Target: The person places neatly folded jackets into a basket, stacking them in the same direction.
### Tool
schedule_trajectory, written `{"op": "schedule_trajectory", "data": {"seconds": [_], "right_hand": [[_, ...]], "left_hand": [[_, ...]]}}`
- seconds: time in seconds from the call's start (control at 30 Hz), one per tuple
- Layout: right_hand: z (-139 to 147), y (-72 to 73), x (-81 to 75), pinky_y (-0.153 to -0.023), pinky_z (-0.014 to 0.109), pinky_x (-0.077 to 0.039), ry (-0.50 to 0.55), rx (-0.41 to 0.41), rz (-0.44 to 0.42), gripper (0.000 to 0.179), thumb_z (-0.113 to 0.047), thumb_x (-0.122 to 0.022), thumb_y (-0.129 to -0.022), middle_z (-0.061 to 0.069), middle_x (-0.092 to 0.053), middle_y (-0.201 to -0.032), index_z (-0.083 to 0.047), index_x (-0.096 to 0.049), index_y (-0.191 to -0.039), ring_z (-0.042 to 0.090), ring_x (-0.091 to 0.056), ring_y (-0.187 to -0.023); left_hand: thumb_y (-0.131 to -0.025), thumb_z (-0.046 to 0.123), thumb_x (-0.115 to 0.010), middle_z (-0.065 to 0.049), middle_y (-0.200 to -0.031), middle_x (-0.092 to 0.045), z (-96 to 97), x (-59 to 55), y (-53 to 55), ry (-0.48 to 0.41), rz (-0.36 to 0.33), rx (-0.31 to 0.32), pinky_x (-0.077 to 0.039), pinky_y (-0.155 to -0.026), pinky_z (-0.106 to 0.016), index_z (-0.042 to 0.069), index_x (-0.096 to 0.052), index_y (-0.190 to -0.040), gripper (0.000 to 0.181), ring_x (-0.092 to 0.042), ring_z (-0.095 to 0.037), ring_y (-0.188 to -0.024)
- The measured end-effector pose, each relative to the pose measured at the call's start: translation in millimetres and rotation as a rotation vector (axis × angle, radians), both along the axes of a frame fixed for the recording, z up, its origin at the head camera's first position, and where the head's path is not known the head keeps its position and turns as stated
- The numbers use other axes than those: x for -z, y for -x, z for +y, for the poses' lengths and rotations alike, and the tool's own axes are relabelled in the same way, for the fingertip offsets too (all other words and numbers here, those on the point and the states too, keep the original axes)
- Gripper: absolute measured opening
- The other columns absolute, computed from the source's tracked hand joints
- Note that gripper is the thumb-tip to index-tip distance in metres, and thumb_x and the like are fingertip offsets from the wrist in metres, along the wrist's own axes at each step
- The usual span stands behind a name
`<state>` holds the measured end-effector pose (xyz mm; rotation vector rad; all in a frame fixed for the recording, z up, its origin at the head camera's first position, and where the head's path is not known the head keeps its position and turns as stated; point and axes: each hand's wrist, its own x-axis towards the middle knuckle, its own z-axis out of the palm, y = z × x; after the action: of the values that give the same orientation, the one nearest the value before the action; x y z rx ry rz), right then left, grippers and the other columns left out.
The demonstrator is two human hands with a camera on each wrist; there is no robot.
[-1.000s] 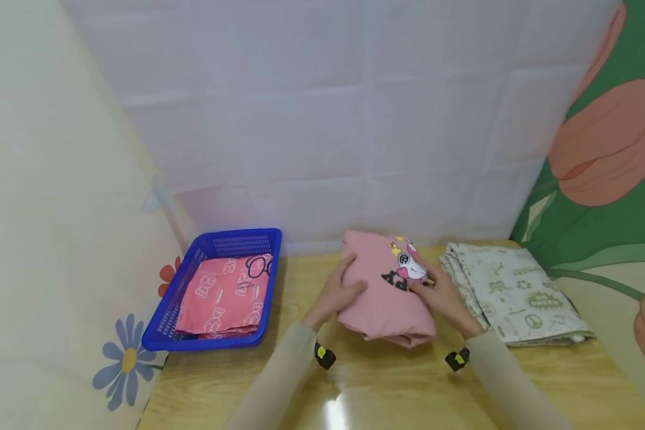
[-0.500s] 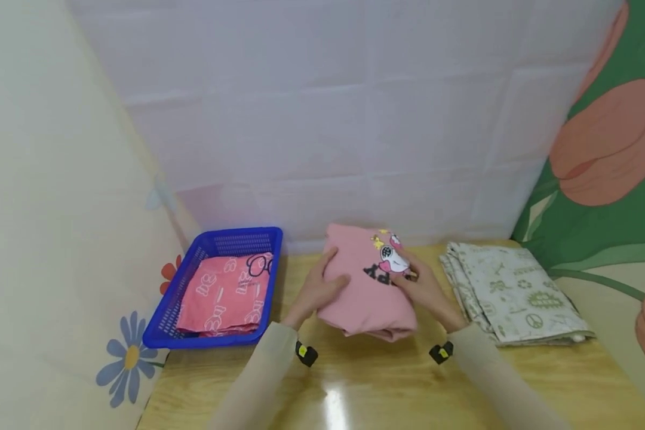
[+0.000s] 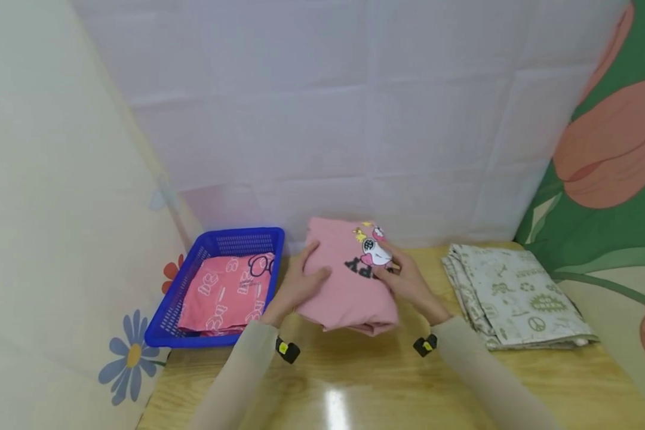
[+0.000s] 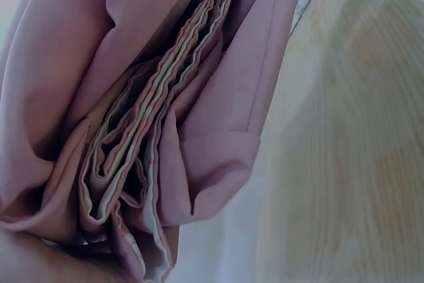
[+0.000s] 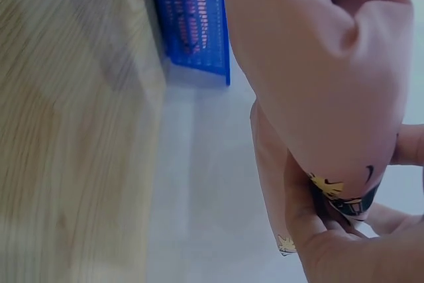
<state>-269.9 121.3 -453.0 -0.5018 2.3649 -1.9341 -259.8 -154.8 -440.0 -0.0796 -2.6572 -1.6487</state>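
Observation:
A folded pink garment (image 3: 344, 298) with a cartoon dog print is held up over the wooden table by both hands. My left hand (image 3: 300, 283) grips its left side, thumb on top and the other fingers partly hidden at the edge. On the opposite side my right hand (image 3: 411, 279) holds it by the printed part, thumb over the front. The left wrist view shows the garment's layered folds (image 4: 139, 130) from the near end, with a little of the left hand (image 4: 46, 263) below. In the right wrist view, fingers of the right hand (image 5: 351, 250) curl around the printed edge.
A blue plastic basket (image 3: 209, 342) stands left of the garment, with a folded coral-pink printed cloth (image 3: 220, 295) inside. At the right lies a folded pale cloth with green prints (image 3: 521, 298). A white sheet (image 3: 322, 131) hangs behind the wooden table (image 3: 387, 382).
Both hands have carried the pink garment leftward and slightly away, closer to the blue basket. Their hold on it looks the same. The basket and the pale cloth have stayed put.

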Motion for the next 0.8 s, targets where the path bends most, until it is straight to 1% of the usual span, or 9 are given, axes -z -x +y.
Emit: {"op": "schedule_trajectory", "data": {"seconds": [0.13, 0.2, 0.23, 0.27, 0.37, 0.47, 0.63, 0.73, 0.8], "right_hand": [[-13.1, 0.6, -5.8, -0.096, 0.044, -0.063, 0.026, -0.017, -0.015, 0.072, -0.013, -0.066, -0.105, 0.026, -0.042, -0.165, -0.016, -0.032, -0.169, 0.045, -0.062, -0.131], [-19.8, 0.8, -8.3, -0.097, 0.044, -0.063, 0.036, -0.027, -0.012, 0.072, -0.013, -0.066, -0.105, 0.026, -0.044, -0.163, -0.015, -0.033, -0.169, 0.045, -0.062, -0.132], [-23.1, 0.9, -9.8, -0.097, 0.044, -0.062, 0.04, -0.034, -0.008, 0.071, -0.013, -0.066, -0.105, 0.026, -0.044, -0.163, -0.015, -0.034, -0.168, 0.045, -0.062, -0.132], [-26.5, 1.0, -11.1, -0.098, 0.045, -0.062, 0.043, -0.041, -0.002, 0.071, -0.014, -0.066, -0.105, 0.026, -0.045, -0.162, -0.015, -0.034, -0.168, 0.045, -0.062, -0.132], [-35.6, 0.6, -13.7, -0.098, 0.044, -0.062, 0.045, -0.059, 0.008, 0.072, -0.014, -0.066, -0.105, 0.026, -0.047, -0.161, -0.014, -0.033, -0.169, 0.044, -0.063, -0.132], [-40.5, 0.2, -14.2, -0.097, 0.043, -0.063, 0.046, -0.065, -0.002, 0.072, -0.014, -0.066, -0.106, 0.026, -0.047, -0.16, -0.015, -0.032, -0.169, 0.043, -0.063, -0.131], [-46.2, 2.8, -16.9, -0.095, 0.043, -0.064, 0.053, -0.056, -0.009, 0.072, -0.016, -0.067, -0.105, 0.024, -0.049, -0.159, -0.019, -0.033, -0.169, 0.043, -0.065, -0.13], [-55.0, 3.6, -20.6, -0.096, 0.044, -0.063, 0.061, -0.08, -0.005, 0.071, -0.017, -0.068, -0.105, 0.025, -0.049, -0.16, -0.019, -0.034, -0.168, 0.044, -0.064, -0.131], [-62.3, 3.7, -21.3, -0.096, 0.043, -0.063, 0.066, -0.108, -0.009, 0.071, -0.017, -0.068, -0.105, 0.026, -0.047, -0.16, -0.018, -0.034, -0.168, 0.044, -0.064, -0.131]], "left_hand": [[-0.095, 0.035, -0.075, -0.023, -0.162, -0.045, -13.2, -7.7, 0.0, 0.035, -0.009, -0.028, -0.062, -0.083, -0.043, 0.04, -0.036, -0.166, 0.082, -0.067, -0.035, -0.106], [-0.095, 0.036, -0.076, -0.022, -0.163, -0.046, -20.3, -10.7, 0.3, 0.049, -0.003, -0.039, -0.062, -0.084, -0.044, 0.04, -0.037, -0.166, 0.081, -0.067, -0.034, -0.108], [-0.095, 0.036, -0.076, -0.022, -0.163, -0.046, -23.9, -12.2, -0.1, 0.051, 0.002, -0.04, -0.062, -0.083, -0.044, 0.04, -0.037, -0.166, 0.081, -0.068, -0.034, -0.105], [-0.096, 0.036, -0.075, -0.021, -0.164, -0.044, -27.7, -13.6, -0.4, 0.055, 0.009, -0.038, -0.062, -0.085, -0.045, 0.039, -0.037, -0.166, 0.08, -0.067, -0.035, -0.107], [-0.097, 0.034, -0.074, -0.021, -0.169, -0.038, -38.2, -15.9, -1.7, 0.05, 0.024, -0.029, -0.059, -0.097, -0.051, 0.036, -0.036, -0.167, 0.08, -0.064, -0.038, -0.12], [-0.098, 0.034, -0.074, -0.02, -0.171, -0.035, -44.8, -17.9, -2.2, 0.051, 0.029, -0.014, -0.055, -0.105, -0.056, 0.035, -0.034, -0.168, 0.08, -0.059, -0.041, -0.128], [-0.098, 0.038, -0.073, -0.023, -0.169, -0.037, -53.2, -23.4, -1.1, 0.069, 0.035, 0.002, -0.058, -0.099, -0.055, 0.035, -0.033, -0.168, 0.081, -0.062, -0.042, -0.123], [-0.099, 0.039, -0.073, -0.024, -0.167, -0.039, -64.0, -26.7, -4.7, 0.082, 0.027, -0.023, -0.06, -0.093, -0.05, 0.036, -0.034, -0.168, 0.079, -0.066, -0.039, -0.115], [-0.099, 0.039, -0.072, -0.025, -0.167, -0.039, -72.9, -28.0, -8.7, 0.084, 0.008, -0.04, -0.062, -0.084, -0.045, 0.037, -0.033, -0.168, 0.079, -0.069, -0.036, -0.104]]}}
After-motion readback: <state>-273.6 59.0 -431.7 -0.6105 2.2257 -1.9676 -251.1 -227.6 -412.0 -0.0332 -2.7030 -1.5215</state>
